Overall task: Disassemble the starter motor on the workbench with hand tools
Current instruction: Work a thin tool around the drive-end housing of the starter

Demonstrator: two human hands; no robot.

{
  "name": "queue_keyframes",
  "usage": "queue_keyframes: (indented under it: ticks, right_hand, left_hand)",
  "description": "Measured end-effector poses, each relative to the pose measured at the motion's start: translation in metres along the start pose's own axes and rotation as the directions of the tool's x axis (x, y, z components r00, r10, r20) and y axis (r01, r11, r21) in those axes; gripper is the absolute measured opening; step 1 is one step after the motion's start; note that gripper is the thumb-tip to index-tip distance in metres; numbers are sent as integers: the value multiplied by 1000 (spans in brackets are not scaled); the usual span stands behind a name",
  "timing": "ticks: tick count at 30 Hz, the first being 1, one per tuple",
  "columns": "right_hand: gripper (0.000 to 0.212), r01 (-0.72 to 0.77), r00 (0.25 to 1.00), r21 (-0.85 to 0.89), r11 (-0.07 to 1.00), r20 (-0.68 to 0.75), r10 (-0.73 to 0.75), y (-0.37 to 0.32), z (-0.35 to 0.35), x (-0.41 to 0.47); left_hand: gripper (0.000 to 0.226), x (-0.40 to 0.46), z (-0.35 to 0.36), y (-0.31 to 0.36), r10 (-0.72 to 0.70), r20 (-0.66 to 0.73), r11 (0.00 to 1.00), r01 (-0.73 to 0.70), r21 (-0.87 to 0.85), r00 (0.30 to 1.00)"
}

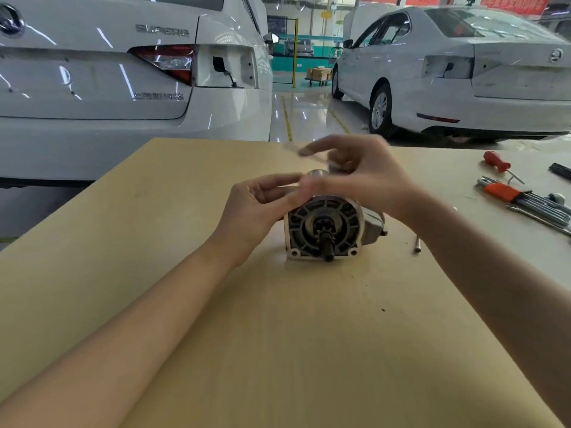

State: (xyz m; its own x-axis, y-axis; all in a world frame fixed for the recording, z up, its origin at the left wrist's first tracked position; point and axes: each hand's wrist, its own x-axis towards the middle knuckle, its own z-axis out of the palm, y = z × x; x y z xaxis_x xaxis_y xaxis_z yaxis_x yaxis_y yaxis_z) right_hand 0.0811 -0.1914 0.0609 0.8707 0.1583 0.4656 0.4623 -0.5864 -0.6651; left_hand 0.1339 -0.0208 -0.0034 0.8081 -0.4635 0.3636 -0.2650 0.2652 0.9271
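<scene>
My left hand: curled on the motor's upper left. Motor: mid-bench, long axis running away from me, gear end facing me. My right hand: above the far end, pinching a blurred thin rod, likely 1 long bolt.

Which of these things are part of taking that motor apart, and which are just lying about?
Part of the job:
starter motor
left hand on the motor's top
right hand, holding something thin and blurred
hex keys
red screwdriver
loose bolt beside the motor
workbench

Just about:
two white cars
cart of boxes far back
black tool, right edge, unclear
</scene>
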Motion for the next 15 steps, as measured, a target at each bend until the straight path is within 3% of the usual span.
queue_keyframes:
  ticks: [2,5,8,10,12,15]
  right_hand:
    - [20,-98,963,356,929,-200,178,10,-15,-11]
    - [21,-158,927,711,685,-132,350,18,-26,-29]
    - [16,-182,918,813,553,-60,391,21,-20,-45]
    - [17,-168,903,836,522,-82,422,19,-17,-50]
    - [17,-154,873,798,583,-166,458,19,-19,-53]
    - [18,-183,829,713,676,-257,496,19,-18,-58]
  left_hand:
    - [32,-2,5,-2,3,-35,1000,-4,-27,999]
    - [29,-2,8,-1,-3,-58,999,1,-45,998]
    - [23,0,8,2,-8,-33,1000,8,-10,999]
    - [14,-2,9,3,20,30,998,-22,61,999]
    - [15,-4,13,3,55,100,991,-67,119,993]
    - [23,-6,18,2,100,86,983,-112,148,991]
